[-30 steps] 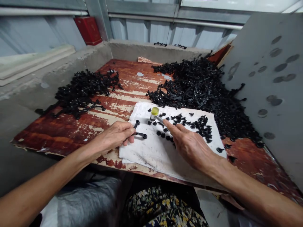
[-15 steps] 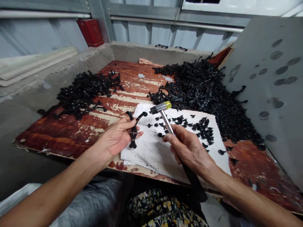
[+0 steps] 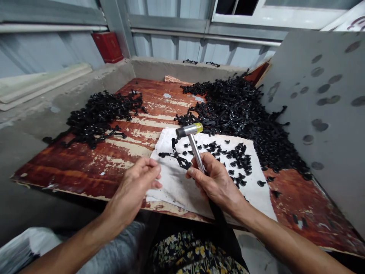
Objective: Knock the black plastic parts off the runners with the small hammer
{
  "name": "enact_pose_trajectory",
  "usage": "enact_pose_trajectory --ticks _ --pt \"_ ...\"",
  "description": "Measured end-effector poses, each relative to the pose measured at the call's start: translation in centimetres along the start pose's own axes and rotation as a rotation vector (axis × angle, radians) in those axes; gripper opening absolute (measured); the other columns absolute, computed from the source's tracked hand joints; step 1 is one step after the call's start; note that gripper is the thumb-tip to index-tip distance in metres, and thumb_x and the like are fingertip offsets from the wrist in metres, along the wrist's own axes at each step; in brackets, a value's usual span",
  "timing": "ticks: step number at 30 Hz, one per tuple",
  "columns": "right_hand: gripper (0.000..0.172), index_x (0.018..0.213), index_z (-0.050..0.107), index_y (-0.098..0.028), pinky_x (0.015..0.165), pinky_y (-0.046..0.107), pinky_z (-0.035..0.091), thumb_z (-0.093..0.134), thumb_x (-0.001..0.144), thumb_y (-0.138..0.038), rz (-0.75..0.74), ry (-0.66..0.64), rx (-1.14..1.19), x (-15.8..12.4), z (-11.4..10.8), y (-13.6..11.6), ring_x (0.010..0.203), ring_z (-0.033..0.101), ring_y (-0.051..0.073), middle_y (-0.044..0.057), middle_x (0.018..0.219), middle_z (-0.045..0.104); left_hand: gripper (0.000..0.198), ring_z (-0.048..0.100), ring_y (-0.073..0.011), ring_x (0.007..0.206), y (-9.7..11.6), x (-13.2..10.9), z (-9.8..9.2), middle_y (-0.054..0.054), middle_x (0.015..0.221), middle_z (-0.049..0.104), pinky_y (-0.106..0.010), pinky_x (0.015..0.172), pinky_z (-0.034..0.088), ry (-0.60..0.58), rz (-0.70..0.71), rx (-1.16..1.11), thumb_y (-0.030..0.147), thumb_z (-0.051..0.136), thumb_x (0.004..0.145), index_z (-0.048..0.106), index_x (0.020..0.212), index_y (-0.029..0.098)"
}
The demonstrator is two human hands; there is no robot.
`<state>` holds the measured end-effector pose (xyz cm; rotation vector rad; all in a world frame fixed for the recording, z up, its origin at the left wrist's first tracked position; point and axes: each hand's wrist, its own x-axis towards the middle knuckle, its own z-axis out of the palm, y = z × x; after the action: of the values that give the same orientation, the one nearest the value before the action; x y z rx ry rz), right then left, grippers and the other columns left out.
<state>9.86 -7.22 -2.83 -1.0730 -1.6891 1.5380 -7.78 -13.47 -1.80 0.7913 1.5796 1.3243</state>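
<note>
My right hand (image 3: pixel 215 179) is wrapped round the handle of a small mallet (image 3: pixel 195 146), which has a metal head with one black face and one yellow face. At the thumb and fingertips of that same hand is the end of a black forked plastic bracket (image 3: pixel 176 155) with round knobs on its arms. To the left of the bracket, apart from it, my left hand (image 3: pixel 139 177) is loosely curled with nothing in it. Beneath both hands lies a white cloth (image 3: pixel 171 190), with many small black knob-headed pegs (image 3: pixel 239 156) scattered on its right half.
Worn red-brown board (image 3: pixel 85 167) forms the tabletop. A pile of black brackets (image 3: pixel 99 114) sits at the left, and a much larger heap of black parts (image 3: pixel 236 110) at the back right. A grey panel (image 3: pixel 319 114) leans at the right; a red box (image 3: pixel 107 46) stands behind.
The bracket has passed from my left hand to the fingers of my right hand. My left hand has let go and drawn back toward me. The mallet stays in my right hand.
</note>
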Motion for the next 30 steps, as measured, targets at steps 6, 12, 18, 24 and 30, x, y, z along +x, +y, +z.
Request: enact_pose_trajectory --ticks 6,12,18,24,30 --pt "0.008 0.079 0.049 -0.022 0.056 0.025 0.038 0.056 0.081 -0.026 -0.127 -0.118 -0.020 0.0 0.3 -0.5 0.061 0.047 0.012 -0.003 0.067 0.056 0.018 0.052 -0.0258 0.108 1.5 0.6 -1.5 -0.009 0.104 0.064 -0.054 0.103 0.031 -0.292 0.960 1.070 0.017 0.046 0.090 0.058 0.104 0.019" --pt "0.008 0.077 0.052 -0.021 0.063 0.026 0.042 0.059 0.078 -0.025 -0.192 -0.132 -0.033 0.5 0.1 -0.7 0.066 0.050 0.012 -0.003 0.070 0.054 0.014 0.057 -0.0188 0.079 2.9 1.3 -1.5 -0.001 0.077 0.060 -0.043 0.092 0.040 -0.595 0.795 1.207 0.024 0.046 0.091 0.059 0.097 0.021" --pt "0.012 0.083 0.048 -0.022 0.035 0.019 0.030 0.058 0.080 -0.030 0.021 -0.080 0.054 0.5 0.3 -1.1 0.037 0.037 0.007 -0.010 0.053 0.050 0.008 0.045 -0.0102 0.053 2.1 1.9 -1.0 0.007 0.059 0.048 -0.022 0.051 0.034 -0.684 0.182 0.722 0.028 0.052 0.081 0.049 0.081 0.021" --pt "0.017 0.079 0.051 -0.021 0.031 0.017 0.031 0.062 0.079 -0.033 0.074 -0.012 0.102 0.4 0.4 -0.9 0.031 0.038 0.005 -0.008 0.051 0.055 0.016 0.052 -0.0109 0.052 0.9 1.1 -0.5 0.002 0.065 0.064 -0.021 0.050 0.037 -0.634 0.027 0.454 0.035 0.058 0.079 0.048 0.084 0.022" --pt "0.016 0.071 0.055 -0.018 0.031 0.016 0.029 0.063 0.077 -0.030 0.104 -0.027 0.137 0.4 0.9 -1.4 0.032 0.042 0.005 -0.007 0.051 0.054 0.024 0.049 -0.0110 0.056 1.3 0.6 -0.6 0.001 0.066 0.059 -0.020 0.051 0.035 -0.684 0.047 0.518 0.039 0.051 0.085 0.063 0.085 0.018"
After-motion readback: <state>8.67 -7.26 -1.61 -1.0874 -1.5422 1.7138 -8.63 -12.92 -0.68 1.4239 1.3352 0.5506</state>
